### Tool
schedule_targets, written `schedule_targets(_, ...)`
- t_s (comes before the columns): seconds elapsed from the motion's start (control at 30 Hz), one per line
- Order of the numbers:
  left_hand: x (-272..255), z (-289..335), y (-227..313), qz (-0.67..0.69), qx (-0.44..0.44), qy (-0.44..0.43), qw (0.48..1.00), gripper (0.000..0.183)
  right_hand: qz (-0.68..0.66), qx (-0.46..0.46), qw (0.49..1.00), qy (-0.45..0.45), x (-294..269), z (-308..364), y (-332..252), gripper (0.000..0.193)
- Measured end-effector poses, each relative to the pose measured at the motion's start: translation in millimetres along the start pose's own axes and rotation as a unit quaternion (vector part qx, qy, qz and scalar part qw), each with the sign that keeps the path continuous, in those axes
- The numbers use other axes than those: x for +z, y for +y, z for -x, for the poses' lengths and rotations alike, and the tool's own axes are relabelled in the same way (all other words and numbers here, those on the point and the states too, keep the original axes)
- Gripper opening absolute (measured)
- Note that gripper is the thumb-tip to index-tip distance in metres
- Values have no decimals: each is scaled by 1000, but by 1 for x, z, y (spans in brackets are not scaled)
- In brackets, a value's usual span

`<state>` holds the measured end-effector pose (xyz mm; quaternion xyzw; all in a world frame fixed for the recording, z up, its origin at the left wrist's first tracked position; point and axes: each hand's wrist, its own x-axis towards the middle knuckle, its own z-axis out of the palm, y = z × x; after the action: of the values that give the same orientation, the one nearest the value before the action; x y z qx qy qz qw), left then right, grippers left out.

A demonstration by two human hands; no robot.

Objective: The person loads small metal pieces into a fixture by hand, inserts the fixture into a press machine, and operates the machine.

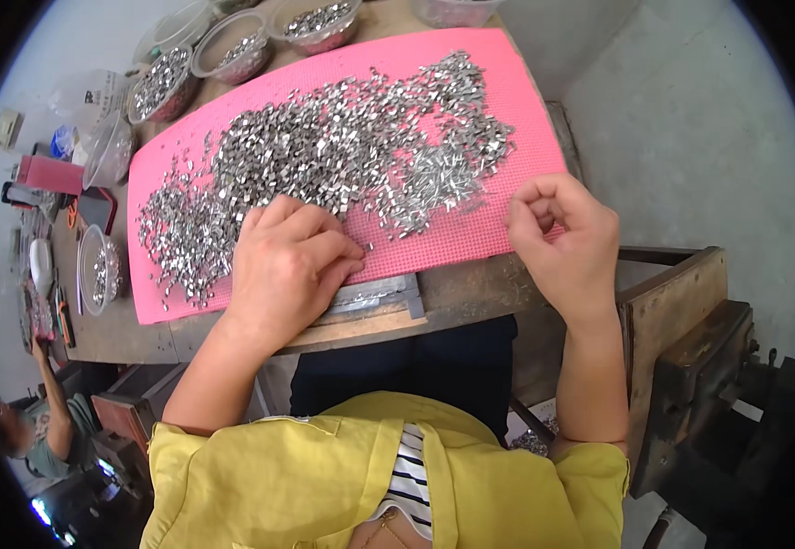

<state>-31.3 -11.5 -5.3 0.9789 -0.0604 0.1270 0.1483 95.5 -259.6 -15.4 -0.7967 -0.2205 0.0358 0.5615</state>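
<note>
A pink textured foam mat (470, 242) lies on the wooden table, with many small shiny metal pieces (297, 151) spread over it. Thinner, pin-like silver pieces (438, 176) form a patch toward its right side. My left hand (289, 261) rests at the mat's near edge, its fingers bent together among the pieces; whatever they grip is hidden. Just beside those fingertips, a flat metal bar-shaped fixture (374, 295) sits at the table's front edge. At the mat's right edge my right hand (567, 238) is raised with fingers curled into the thumb, and its fingertips' contents cannot be made out.
Clear plastic bowls (232, 59) holding metal pieces line the far and left sides of the mat. Another bowl (102, 272) stands at the left, near orange-handled tools (65, 320). A wooden drawer or cabinet (676, 320) juts out at right. Another person (49, 425) sits at far left.
</note>
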Motion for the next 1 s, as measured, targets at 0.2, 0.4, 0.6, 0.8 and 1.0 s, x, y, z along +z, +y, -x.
schedule_targets(0.2,-1,-2,5,-10,13,-4,1000,11,-70,-44,992,-96,10,30,-15,14)
schedule_targets(0.4,-3,13,12,93,-20,41,995,9,14,-155,983,-99,46,49,-16,20)
schedule_targets(0.6,5,35,18,158,-49,47,985,9,23,-167,982,-87,62,50,-19,18)
schedule_targets(0.8,10,40,16,187,-54,78,978,11,50,-170,979,-98,63,47,-19,17)
schedule_targets(1.0,13,38,14,191,-48,88,976,14,67,-179,977,-96,66,46,-19,19)
